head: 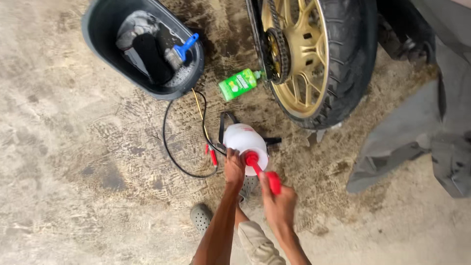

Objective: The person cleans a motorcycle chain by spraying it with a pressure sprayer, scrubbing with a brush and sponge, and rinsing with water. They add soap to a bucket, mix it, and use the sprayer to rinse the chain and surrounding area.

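The left hand grips the white pressure sprayer standing on the floor beside the motorcycle wheel, the right hand clenches its red pump handle; the tank appears rigid, probably liquid-heavy and slippery.

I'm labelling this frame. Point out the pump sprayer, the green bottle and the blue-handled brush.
pump sprayer (244, 140): head view, on its white tank.
green bottle (237, 84): head view, on its labelled side.
blue-handled brush (187, 47): head view, on its blue handle.
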